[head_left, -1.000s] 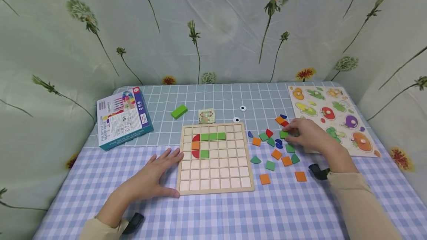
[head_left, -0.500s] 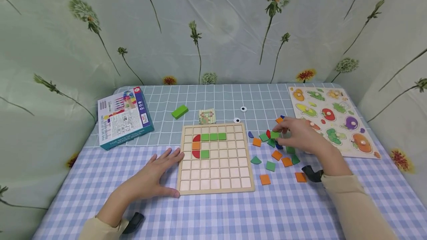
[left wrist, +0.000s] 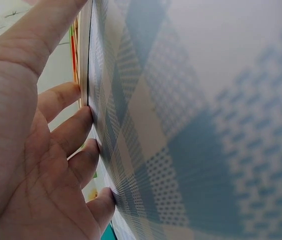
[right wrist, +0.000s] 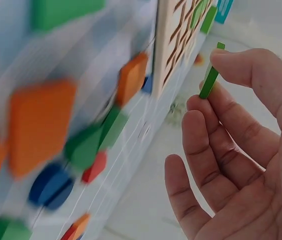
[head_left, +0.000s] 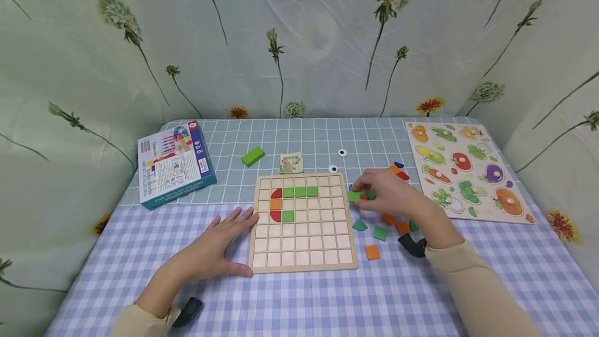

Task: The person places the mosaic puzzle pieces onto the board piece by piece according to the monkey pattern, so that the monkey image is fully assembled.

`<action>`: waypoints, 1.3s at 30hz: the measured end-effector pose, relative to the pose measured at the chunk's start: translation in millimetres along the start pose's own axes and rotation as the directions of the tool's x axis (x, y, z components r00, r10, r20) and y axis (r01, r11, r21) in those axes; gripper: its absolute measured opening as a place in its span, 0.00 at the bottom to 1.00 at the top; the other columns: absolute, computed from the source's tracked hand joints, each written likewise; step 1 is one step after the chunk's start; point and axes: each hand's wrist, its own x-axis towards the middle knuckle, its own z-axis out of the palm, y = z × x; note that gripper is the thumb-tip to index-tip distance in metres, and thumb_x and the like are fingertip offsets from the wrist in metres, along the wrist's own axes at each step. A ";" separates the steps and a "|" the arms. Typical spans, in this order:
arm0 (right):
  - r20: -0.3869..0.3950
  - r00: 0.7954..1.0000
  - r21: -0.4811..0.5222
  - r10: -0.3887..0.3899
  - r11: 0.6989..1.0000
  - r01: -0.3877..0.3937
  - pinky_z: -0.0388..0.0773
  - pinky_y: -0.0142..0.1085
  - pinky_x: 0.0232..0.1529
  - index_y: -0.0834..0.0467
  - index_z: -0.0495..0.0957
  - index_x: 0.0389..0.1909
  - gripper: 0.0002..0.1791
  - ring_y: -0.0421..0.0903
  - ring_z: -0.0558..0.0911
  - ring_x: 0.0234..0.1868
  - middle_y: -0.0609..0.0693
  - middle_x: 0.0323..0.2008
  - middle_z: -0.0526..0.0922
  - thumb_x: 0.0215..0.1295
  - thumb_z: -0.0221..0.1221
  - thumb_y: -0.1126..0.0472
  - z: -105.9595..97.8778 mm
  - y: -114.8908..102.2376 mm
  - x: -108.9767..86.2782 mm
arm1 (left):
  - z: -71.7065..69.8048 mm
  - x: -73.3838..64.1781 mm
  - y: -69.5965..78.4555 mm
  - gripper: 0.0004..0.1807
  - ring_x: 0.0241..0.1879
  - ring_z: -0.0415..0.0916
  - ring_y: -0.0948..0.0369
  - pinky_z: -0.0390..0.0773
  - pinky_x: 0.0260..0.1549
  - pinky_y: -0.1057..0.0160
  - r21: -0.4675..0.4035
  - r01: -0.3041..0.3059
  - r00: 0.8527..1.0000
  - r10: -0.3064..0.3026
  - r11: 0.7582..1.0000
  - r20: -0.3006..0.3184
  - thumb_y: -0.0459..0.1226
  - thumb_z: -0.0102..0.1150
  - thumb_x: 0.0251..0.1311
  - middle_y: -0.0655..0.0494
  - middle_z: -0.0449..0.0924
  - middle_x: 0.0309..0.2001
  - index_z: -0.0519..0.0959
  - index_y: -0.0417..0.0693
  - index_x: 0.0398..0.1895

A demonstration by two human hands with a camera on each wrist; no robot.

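Tile [head_left: 354,196], green, pinched in my right hand [head_left: 393,194], right of the board [head_left: 304,269].
My left hand [head_left: 217,247], spread, touches its left edge.

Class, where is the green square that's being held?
In the head view, the right hand pinches the green square just right of the wooden board, near loose tiles.

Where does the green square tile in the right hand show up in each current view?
Head: green square tile, right of the wooden grid board, in the right hand.
Left wrist: not visible.
Right wrist: green square tile, upper right of center, edge-on.
Shared landmark: wooden grid board, upper left in left wrist, top center in right wrist.
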 end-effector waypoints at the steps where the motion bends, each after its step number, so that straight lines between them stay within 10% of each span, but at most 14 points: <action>1: 0.006 1.000 0.001 -0.014 1.000 0.014 0.84 0.36 0.44 0.56 0.90 0.47 0.11 0.45 0.83 0.40 0.46 0.42 0.87 0.65 0.74 0.60 2.1 -3.1 2.9 | -0.3 0.0 0.3 0.65 0.88 0.42 0.40 0.41 0.78 0.21 0.000 0.001 1.000 -0.001 1.000 0.000 0.68 0.77 0.47 0.54 0.51 0.88 0.58 0.60 0.87; 16: 0.131 0.981 -0.027 -0.140 0.989 0.145 0.76 0.29 0.38 0.57 0.90 0.45 0.11 0.39 0.75 0.36 0.46 0.37 0.83 0.64 0.74 0.58 40.2 -51.8 42.4 | -2.0 0.9 1.8 0.64 0.88 0.42 0.40 0.41 0.78 0.21 -0.011 -0.003 1.000 0.003 1.000 0.004 0.67 0.78 0.48 0.54 0.51 0.88 0.59 0.59 0.87; 39: 0.175 0.979 -0.074 -0.102 0.990 0.117 0.76 0.30 0.38 0.57 0.90 0.44 0.10 0.39 0.74 0.36 0.45 0.37 0.82 0.65 0.75 0.59 47.8 -59.7 46.1 | -2.0 0.9 1.3 0.64 0.88 0.42 0.40 0.41 0.78 0.21 0.000 0.000 1.000 0.000 1.000 0.002 0.66 0.79 0.47 0.54 0.52 0.88 0.60 0.58 0.87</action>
